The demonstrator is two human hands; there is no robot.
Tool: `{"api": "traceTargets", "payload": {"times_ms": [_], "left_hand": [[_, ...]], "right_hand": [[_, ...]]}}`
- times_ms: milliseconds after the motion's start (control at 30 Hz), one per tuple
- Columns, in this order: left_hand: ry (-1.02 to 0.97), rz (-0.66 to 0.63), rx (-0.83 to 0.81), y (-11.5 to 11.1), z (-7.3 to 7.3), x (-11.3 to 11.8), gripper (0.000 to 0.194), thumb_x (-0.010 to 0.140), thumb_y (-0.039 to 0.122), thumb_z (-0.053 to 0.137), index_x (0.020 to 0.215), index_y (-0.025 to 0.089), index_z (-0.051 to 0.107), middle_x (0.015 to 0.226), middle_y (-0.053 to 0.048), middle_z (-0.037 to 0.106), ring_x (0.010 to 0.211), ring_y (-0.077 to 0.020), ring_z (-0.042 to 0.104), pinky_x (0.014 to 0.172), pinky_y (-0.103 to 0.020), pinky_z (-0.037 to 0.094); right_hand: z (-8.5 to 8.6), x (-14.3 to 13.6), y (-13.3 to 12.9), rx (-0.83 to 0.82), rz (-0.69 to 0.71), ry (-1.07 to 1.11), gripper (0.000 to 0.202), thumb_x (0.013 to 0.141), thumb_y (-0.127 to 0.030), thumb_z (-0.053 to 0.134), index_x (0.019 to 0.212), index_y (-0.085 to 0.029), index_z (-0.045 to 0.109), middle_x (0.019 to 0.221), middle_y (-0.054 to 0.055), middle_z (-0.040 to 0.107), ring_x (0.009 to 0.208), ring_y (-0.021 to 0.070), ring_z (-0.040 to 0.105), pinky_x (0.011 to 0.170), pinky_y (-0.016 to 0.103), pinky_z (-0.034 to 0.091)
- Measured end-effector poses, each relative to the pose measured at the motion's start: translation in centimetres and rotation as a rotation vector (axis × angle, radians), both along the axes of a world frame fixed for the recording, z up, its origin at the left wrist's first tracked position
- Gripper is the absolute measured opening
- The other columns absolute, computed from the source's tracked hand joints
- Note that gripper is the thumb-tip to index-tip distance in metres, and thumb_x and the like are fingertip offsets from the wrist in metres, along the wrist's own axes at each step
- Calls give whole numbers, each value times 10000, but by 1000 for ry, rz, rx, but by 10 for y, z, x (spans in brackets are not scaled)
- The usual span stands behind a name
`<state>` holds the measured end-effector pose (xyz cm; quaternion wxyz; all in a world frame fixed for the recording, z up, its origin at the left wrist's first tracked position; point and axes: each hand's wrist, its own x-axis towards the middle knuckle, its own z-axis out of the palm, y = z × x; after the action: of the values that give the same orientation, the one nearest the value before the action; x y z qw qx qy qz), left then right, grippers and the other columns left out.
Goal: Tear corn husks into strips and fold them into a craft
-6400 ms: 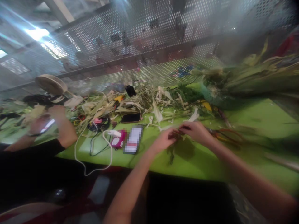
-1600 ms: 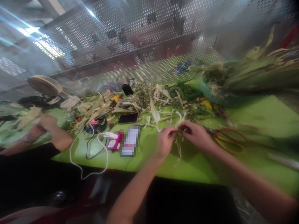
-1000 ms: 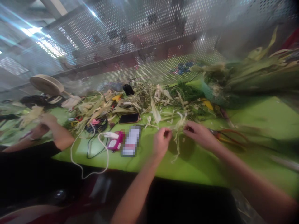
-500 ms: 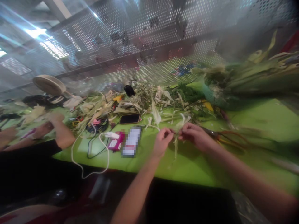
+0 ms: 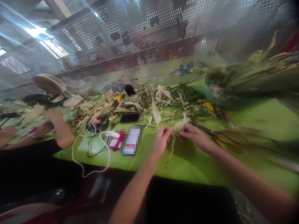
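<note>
My left hand [image 5: 162, 141] is pinched on the stem part of a pale corn-husk flower [image 5: 183, 121], whose petals spread up and to the right. A thin twisted husk strip [image 5: 172, 150] dangles below those fingers. Close by on the right, my right hand [image 5: 193, 135] has thumb and fingertips pressed together beside the flower; what lies between them is too small to make out. Orange-handled scissors [image 5: 230, 137] rest just right of my right wrist. Another husk flower [image 5: 155, 112] lies beyond my left hand.
A phone with a blurred screen [image 5: 132, 140], a dark phone [image 5: 130, 118], a magenta power strip [image 5: 116, 141] and a white cable [image 5: 108, 155] lie to the left. Husk scraps [image 5: 137, 99] line the back. A co-worker's arm [image 5: 61, 127] reaches in at left; a husk bundle [image 5: 247, 77] stands right.
My hands have drawn slightly apart, the left tilting a little. The hanging strip has swung left with it, and my right fingertips have come away from the left ones.
</note>
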<state>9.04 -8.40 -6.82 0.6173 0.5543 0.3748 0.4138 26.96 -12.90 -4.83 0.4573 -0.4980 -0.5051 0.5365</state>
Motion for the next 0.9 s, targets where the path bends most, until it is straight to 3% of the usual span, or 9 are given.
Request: {"api": "traceTargets", "payload": {"times_ms": [133,300,533,733,900], "left_hand": [[59,-76,10,-1,5,-2,262,901,420,592,818,172,577,766,2,580,697,-114,525,704,-264,406],[77,-123,-20,-1,6,2,206,845,362,671,860,164,615,801,-6,604,757,-129,548,739,-269,416],[120,-181,75,-3,2,7,203,801,303,725,905,152,637,859,-35,660,798,-151,597,760,-289,445],[110,-168,95,-4,4,4,170,833,321,692,890,168,647,861,-27,656,804,-148,590,773,-292,445],[92,-149,91,-4,3,3,155,819,301,704,873,171,637,852,-24,638,799,-145,576,758,-282,438]], "right_hand": [[4,1,0,12,-11,-19,275,804,-438,693,777,-200,557,718,0,615,657,147,592,645,295,472],[8,2,-4,91,-74,-74,277,812,-462,699,806,-200,612,738,3,600,654,148,564,604,288,467],[8,0,-6,275,-133,-284,195,841,-393,682,788,-206,693,819,34,622,790,193,587,709,325,461],[8,7,-3,341,-167,-411,201,886,-299,613,1029,-260,748,975,57,658,888,215,616,751,336,476],[7,8,-5,384,-123,-541,117,858,-267,640,909,-249,745,908,57,645,838,219,615,709,331,472]]}}
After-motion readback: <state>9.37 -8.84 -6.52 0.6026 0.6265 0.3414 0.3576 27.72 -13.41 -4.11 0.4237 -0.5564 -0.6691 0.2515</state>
